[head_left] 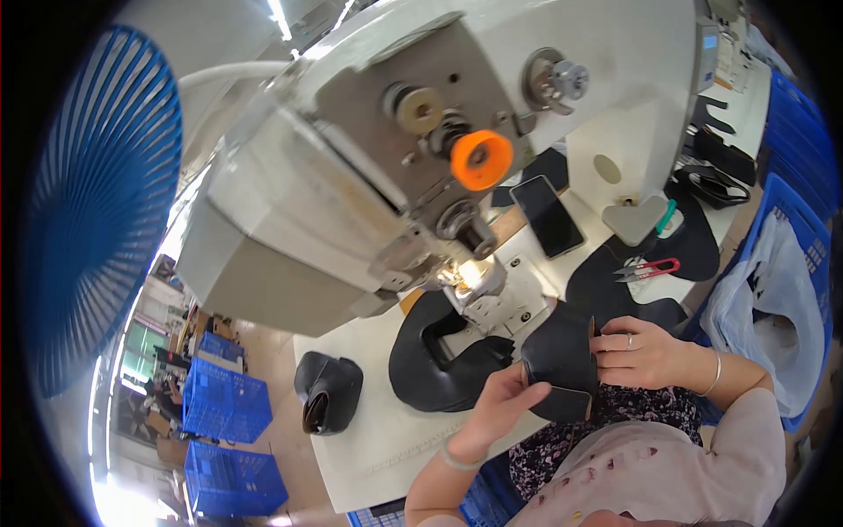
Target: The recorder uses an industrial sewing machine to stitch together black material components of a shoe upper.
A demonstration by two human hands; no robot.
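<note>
A black leather shoe upper (559, 350) is held between my two hands in front of the sewing machine, close to my lap. My left hand (507, 402) grips its left side, with the thumb lying over the leather. On the other side my right hand (634, 353) has its fingers curled round the raw brown edge; its fingertips are partly hidden behind the leather. Just left of my hands, more black leather pieces (439, 386) lie stacked under the machine's lit needle area (474, 277). Another folded black upper (328, 392) stands at the table's left edge.
Over the table looms the large sewing machine head (299, 202), with an orange knob (481, 160). A phone (548, 216) and red-handled thread snips (647, 270) lie behind my hands. A blue crate (790, 237) with plastic bags stands right, and a blue fan (105, 211) left.
</note>
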